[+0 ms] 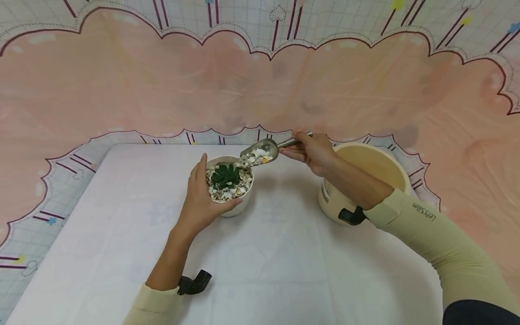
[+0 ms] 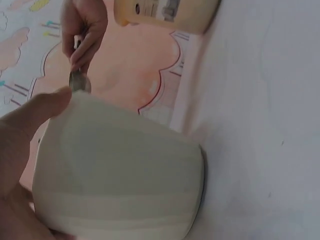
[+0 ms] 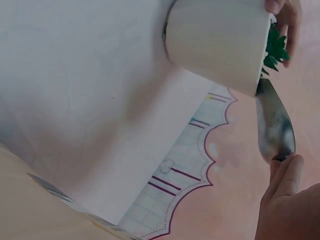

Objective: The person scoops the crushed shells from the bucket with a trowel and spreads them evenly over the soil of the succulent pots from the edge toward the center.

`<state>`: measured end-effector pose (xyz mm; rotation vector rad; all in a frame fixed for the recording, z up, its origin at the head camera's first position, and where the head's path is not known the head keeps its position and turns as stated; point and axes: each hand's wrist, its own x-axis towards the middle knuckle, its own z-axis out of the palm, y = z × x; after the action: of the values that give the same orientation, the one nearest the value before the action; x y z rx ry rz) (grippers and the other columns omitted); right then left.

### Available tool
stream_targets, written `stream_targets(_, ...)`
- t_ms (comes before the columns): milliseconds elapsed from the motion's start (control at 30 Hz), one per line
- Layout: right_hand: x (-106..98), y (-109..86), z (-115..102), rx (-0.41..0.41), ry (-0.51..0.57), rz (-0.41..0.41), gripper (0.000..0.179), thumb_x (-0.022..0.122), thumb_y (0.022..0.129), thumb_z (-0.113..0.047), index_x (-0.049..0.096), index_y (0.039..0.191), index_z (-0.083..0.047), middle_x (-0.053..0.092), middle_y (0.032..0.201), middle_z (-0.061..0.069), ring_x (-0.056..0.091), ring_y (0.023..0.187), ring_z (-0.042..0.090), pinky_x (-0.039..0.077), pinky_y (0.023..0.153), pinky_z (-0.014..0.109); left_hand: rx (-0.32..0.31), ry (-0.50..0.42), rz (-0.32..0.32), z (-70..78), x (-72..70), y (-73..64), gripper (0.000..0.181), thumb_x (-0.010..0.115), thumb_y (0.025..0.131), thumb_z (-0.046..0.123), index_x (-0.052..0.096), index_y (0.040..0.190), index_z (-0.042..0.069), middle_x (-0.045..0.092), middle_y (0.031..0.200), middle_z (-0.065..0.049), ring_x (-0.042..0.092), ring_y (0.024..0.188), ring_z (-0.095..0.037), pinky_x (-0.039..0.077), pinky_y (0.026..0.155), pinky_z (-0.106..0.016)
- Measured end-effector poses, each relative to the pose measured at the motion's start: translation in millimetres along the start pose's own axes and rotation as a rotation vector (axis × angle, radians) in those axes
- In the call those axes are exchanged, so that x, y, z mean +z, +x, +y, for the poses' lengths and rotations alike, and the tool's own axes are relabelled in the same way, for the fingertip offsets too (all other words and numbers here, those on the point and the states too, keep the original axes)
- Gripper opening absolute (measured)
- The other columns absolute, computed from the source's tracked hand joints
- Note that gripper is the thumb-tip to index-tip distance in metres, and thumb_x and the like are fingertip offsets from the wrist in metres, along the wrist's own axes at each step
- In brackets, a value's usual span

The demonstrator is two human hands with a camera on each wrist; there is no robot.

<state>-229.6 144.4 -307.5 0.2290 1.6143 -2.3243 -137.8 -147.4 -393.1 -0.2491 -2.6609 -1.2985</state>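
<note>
A white pot (image 1: 239, 208) stands on the white table, holding a dark green succulent (image 1: 225, 175) ringed by pale pebbles (image 1: 222, 193). My left hand (image 1: 201, 194) grips the pot's left side, thumb along the near rim and fingers at the far left. In my right hand (image 1: 317, 151) is the handle of a metal scoop (image 1: 269, 145), its bowl loaded with white and orange-tinted pebbles. The scoop's tip lies over the pot's right rim, close beside the succulent. From the right wrist view, the scoop (image 3: 276, 122) appears tilted against the pot's edge (image 3: 220, 45).
A large cream bucket (image 1: 378, 162) with a label stands at the right, under my right forearm. Black straps sit at both wrists. A peach cloth (image 1: 243, 90) with scalloped patterned borders hangs behind the white tabletop (image 1: 276, 266).
</note>
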Motion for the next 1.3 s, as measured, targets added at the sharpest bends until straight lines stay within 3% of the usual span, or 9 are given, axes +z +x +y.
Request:
stream_targets(167,0.0,-0.7,-0.3,0.003,-0.001,0.002,0.02,0.05,0.113,-0.011,0.059,0.111,0.007,0.074,0.082,0.021,0.078,0.075,0.025,0.061,0.078,0.031,-0.055,0.024,0.116,13.8,10.4,-8.1,0.136,0.097,0.074,0.042,0.006,0.17,0.009,0.018,0.166,-0.026,0.023,0.151,-0.041,0.032,0.116,-0.064)
stream_targets(367,0.4,-0.6,-1.1,0.004,0.005,0.01,0.019,0.05,0.112,-0.01,0.058,0.113,0.007,0.074,0.083,0.021,0.078,0.074,0.026,0.061,0.078,0.031,-0.026,0.089,0.194,17.4,20.2,-8.5,0.138,0.1,0.07,0.04,0.01,0.168,0.003,0.022,0.161,-0.03,0.028,0.146,-0.044,0.039,0.112,-0.062)
stream_targets(500,0.1,-0.6,-1.7,0.0,-0.004,0.008,0.02,0.051,0.112,-0.011,0.059,0.113,0.007,0.074,0.083,0.021,0.078,0.075,0.025,0.061,0.078,0.031,0.011,0.07,0.172,10.1,17.4,-4.6,0.136,0.1,0.07,0.037,0.011,0.168,0.004,0.023,0.161,-0.03,0.027,0.147,-0.044,0.036,0.114,-0.062)
stream_targets(733,-0.4,-0.2,-2.4,0.004,0.002,0.015,0.019,0.051,0.112,-0.01,0.059,0.114,0.007,0.074,0.084,0.021,0.078,0.074,0.026,0.061,0.078,0.032,0.05,0.009,0.026,-2.7,3.2,3.2,0.137,0.098,0.072,0.035,0.004,0.17,0.013,0.021,0.166,-0.026,0.028,0.149,-0.041,0.034,0.115,-0.064)
stream_targets(833,-0.3,-0.7,-2.8,0.008,0.006,0.021,0.019,0.051,0.112,-0.01,0.059,0.113,0.007,0.073,0.083,0.022,0.078,0.074,0.026,0.061,0.077,0.032,0.045,-0.011,-0.003,-2.6,1.0,3.5,0.137,0.098,0.074,0.035,0.003,0.171,0.014,0.019,0.167,-0.025,0.026,0.151,-0.04,0.033,0.116,-0.064)
stream_targets(1100,-1.3,-1.3,-1.5,0.005,-0.008,0.019,0.02,0.05,0.112,-0.011,0.059,0.114,0.008,0.074,0.083,0.021,0.078,0.074,0.025,0.061,0.077,0.031,-0.026,0.054,0.092,10.4,10.6,-5.1,0.141,0.098,0.071,0.045,0.005,0.17,0.01,0.017,0.167,-0.026,0.021,0.152,-0.043,0.034,0.115,-0.065)
stream_targets(1300,-2.2,-3.5,-2.2,0.006,-0.002,0.019,0.02,0.05,0.112,-0.01,0.059,0.115,0.008,0.074,0.085,0.022,0.078,0.075,0.026,0.061,0.077,0.032,-0.039,0.084,0.105,10.9,12.8,-4.8,0.141,0.099,0.071,0.044,0.005,0.17,0.009,0.022,0.163,-0.03,0.026,0.149,-0.045,0.035,0.116,-0.062)
